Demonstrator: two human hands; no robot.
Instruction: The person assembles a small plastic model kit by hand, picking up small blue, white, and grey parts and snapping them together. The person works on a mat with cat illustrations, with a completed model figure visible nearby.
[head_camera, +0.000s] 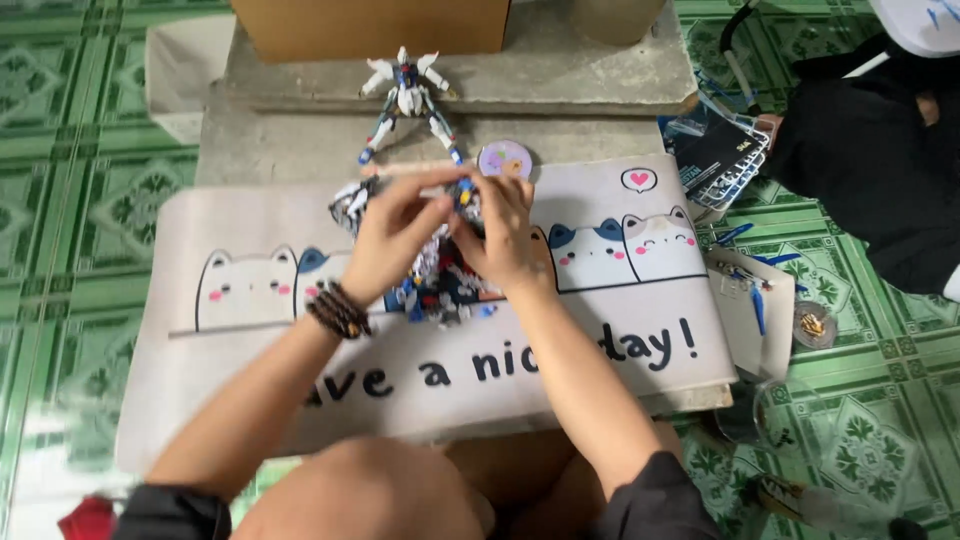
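My left hand and my right hand meet over a pale mat printed with cartoon cats. Together they pinch a small blue and yellow model part between the fingertips. Under the hands lies a pile of loose blue, white and red model pieces. A dark beaded bracelet rings my left wrist. A finished white and blue robot figure lies on the concrete step beyond the mat. Another white model piece rests by my left fingers.
A round lilac tin sits at the mat's far edge. A cardboard box stands on the step. Plastic part frames and small bags lie to the right on green floor tiles. A person in black sits at right.
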